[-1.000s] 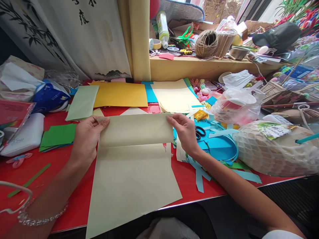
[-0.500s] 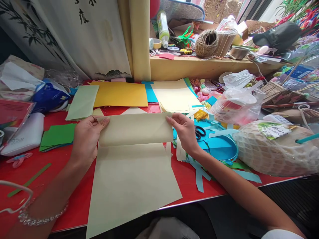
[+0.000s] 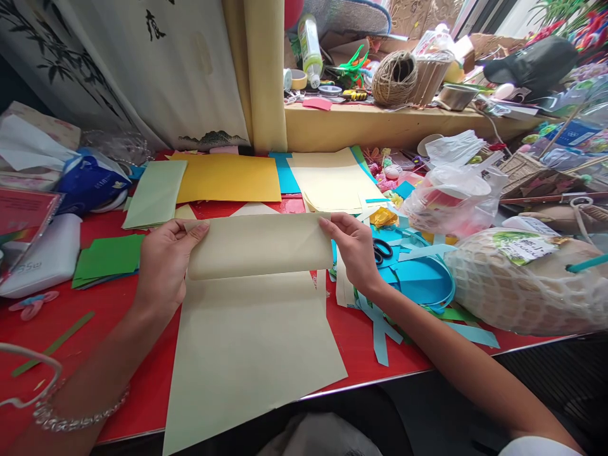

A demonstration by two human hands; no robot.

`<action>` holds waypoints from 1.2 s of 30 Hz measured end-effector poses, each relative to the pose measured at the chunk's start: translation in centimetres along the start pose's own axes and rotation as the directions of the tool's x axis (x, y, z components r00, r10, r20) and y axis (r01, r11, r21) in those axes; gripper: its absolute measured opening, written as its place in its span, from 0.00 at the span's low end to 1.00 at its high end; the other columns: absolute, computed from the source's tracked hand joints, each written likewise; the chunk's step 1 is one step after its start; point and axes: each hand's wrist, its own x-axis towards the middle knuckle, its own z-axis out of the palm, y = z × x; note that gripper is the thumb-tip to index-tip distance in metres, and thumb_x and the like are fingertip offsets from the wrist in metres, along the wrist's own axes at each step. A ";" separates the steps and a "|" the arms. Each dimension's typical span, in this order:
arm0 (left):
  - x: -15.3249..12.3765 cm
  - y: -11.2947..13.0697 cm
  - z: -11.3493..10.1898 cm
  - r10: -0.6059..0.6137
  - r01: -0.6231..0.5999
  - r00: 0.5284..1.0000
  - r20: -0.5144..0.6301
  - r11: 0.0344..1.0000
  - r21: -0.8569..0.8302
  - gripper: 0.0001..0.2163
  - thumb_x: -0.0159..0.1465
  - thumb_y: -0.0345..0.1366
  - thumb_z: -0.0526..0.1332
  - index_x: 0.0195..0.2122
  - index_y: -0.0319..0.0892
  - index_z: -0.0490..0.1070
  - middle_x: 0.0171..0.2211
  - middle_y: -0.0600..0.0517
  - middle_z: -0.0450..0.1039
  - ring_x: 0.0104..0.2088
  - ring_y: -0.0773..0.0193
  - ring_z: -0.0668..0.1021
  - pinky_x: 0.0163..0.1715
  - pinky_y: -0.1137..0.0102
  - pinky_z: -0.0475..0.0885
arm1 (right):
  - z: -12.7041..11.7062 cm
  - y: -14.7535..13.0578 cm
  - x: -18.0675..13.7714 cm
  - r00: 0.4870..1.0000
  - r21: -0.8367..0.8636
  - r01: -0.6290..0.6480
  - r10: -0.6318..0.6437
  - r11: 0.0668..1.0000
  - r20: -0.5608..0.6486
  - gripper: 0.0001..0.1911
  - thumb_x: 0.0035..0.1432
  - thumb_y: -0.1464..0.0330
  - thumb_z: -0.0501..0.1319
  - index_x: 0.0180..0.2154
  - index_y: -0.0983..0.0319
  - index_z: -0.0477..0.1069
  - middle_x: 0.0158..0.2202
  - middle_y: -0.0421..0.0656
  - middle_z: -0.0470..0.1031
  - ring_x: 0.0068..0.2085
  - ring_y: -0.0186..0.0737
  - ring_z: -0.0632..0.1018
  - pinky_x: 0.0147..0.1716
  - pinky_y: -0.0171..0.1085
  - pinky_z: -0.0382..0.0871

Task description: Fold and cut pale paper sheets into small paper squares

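A large pale green sheet of paper (image 3: 259, 342) lies on the red table and reaches past its front edge. Its far part is turned over toward me as a flap, and a slight gap of shade runs along the flap's edge. My left hand (image 3: 168, 259) pinches the flap's top left corner between thumb and fingers. At the top right corner, my right hand (image 3: 351, 247) grips the same paper in a similar pinch. Black-handled scissors (image 3: 382, 251) lie just right of my right hand, among blue paper scraps (image 3: 418, 278).
Behind the sheet lie yellow paper (image 3: 228, 178), cream paper (image 3: 330, 180) and pale green pieces (image 3: 156, 193). Green squares (image 3: 108, 261) sit at the left. A net-wrapped bundle (image 3: 527, 285) and a plastic bag (image 3: 453, 196) crowd the right. Above, twine (image 3: 394, 77) stands on a cluttered ledge.
Both hands keep their pinch on the paper. The flap's top edge is slightly higher and its lower edge bows a little more; the camera view has shifted slightly.
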 end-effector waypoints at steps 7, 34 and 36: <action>-0.1 0.1 0.1 0.007 -0.007 1.000 -0.022 1.000 0.016 0.07 0.49 0.33 0.69 0.28 0.39 0.74 0.27 0.55 0.74 0.28 0.69 0.74 0.26 0.75 0.70 | 0.0 0.0 0.0 1.000 -0.022 -0.009 0.009 1.000 -0.011 0.09 0.56 0.61 0.61 0.35 0.60 0.74 0.36 0.41 0.76 0.37 0.36 0.76 0.33 0.34 0.72; 0.8 -3.9 -0.9 0.225 -0.399 0.899 0.377 0.061 0.915 0.09 0.67 0.38 0.47 0.38 0.43 0.64 0.30 0.46 0.74 0.25 0.56 0.74 0.22 0.68 0.57 | 0.1 1.7 -0.2 0.944 -0.448 -0.262 0.324 0.855 0.067 0.11 0.52 0.61 0.58 0.26 0.62 0.69 0.25 0.40 0.71 0.26 0.35 0.70 0.23 0.33 0.63; 0.4 -4.1 -0.7 0.232 -0.418 0.884 0.407 -0.002 0.909 0.11 0.67 0.37 0.45 0.39 0.42 0.64 0.31 0.45 0.74 0.27 0.54 0.75 0.22 0.67 0.58 | 0.0 1.7 -0.1 0.946 -0.497 -0.237 0.314 0.835 0.077 0.10 0.53 0.62 0.57 0.25 0.62 0.68 0.24 0.40 0.70 0.26 0.35 0.70 0.23 0.34 0.61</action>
